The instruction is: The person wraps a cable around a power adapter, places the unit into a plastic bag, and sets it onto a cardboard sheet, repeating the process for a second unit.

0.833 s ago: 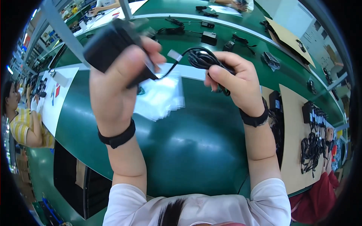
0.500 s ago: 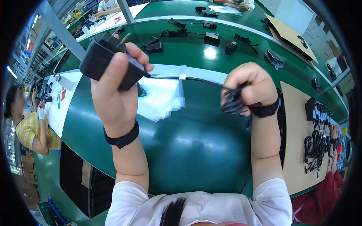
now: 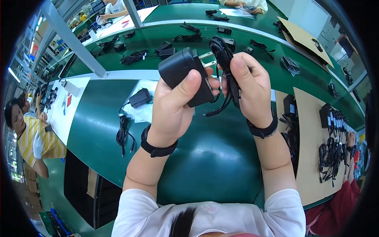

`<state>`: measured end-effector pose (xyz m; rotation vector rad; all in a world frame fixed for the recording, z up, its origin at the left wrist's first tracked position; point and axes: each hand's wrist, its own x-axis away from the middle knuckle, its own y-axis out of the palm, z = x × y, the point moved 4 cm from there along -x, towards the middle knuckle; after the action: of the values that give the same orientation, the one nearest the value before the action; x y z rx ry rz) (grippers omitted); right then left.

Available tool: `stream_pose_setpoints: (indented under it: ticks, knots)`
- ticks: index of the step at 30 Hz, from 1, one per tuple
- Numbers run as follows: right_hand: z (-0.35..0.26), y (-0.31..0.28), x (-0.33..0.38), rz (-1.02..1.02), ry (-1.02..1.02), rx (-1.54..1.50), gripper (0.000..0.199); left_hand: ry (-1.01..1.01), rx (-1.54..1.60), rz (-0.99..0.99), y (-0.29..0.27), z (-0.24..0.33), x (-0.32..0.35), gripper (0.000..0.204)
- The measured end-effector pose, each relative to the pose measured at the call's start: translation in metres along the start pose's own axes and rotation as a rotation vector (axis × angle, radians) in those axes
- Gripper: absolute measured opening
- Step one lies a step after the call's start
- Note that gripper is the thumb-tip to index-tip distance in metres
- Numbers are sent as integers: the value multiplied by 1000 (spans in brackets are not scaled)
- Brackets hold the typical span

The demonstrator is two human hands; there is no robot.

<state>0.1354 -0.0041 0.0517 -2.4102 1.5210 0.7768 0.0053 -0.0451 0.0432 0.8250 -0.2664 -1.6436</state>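
My left hand [image 3: 170, 106] grips a black power adapter [image 3: 177, 70], its two metal prongs pointing right. In my right hand [image 3: 254, 89] is the adapter's black cable [image 3: 223, 55], coiled into an upright bundle; the plug end hangs below it. Both hands are raised over the green table [image 3: 213, 170], the bundle close beside the prongs. Left of my left wrist, another adapter [image 3: 140, 98] with a bundled cable [image 3: 122, 132] lies partly on clear plastic bags [image 3: 143, 115].
To the right, cardboard [image 3: 308, 158] bears several adapters with bundled cables [image 3: 331, 154]. More adapters [image 3: 166, 51] lie along the far green surface behind a pale rail [image 3: 118, 75]. A co-worker in a striped top [image 3: 43, 138] is at the left; another person's red sleeve [image 3: 331, 213] shows lower right.
My hands have come together from wide apart, the left moving right with the adapter, the right moving left with the cable. The adapter on the bags has come into view.
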Motion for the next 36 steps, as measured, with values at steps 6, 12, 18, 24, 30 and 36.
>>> stream_pose_setpoints:
  ticks: [6, 12, 18, 24, 30, 36]
  knots:
    - [-2, 6, 4, -31, -112, 54, 33, 40, -97, -51, 4, 1, 3, 34]
    - [-20, 7, 4, -33, -402, 597, 29, 50, -145, 57, 2, 13, 1, 32]
    - [-17, 2, 3, -165, -528, 876, 24, -21, -279, 53, 5, 12, -1, 33]
    - [-13, 14, 1, -199, -520, 948, 28, 36, -316, 111, -8, 12, 0, 38]
    - [-25, 23, 19, -175, -303, 1107, 31, 299, -328, 169, -1, -7, 0, 53]
    - [-16, 33, 26, -288, -515, 1112, 38, 502, -541, 186, -2, 21, 10, 42]
